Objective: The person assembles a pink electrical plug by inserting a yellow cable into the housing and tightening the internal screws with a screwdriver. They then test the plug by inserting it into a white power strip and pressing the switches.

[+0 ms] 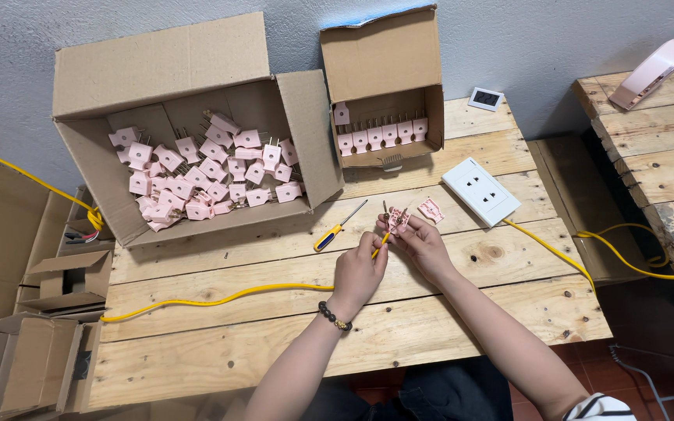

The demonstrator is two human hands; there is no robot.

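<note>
My left hand [358,273] pinches the end of a yellow cable [220,298] and holds it up to a pink plug half [398,221] with metal prongs, which my right hand [423,242] grips. The two hands meet above the middle of the wooden pallet table [259,343]. A separate pink plug cover [431,210] lies just beyond my right hand. A yellow-handled screwdriver [338,227] rests on the planks, just left of my hands. I wear a dark bead bracelet on the left wrist.
A large open cardboard box [87,156] holds several pink plugs [204,173]. A smaller box [380,54] behind has a row of plugs. A white wall socket plate [480,191] on a yellow cable [626,257] lies right. Folded cartons [33,351] sit at left; another pallet table [657,148] stands right.
</note>
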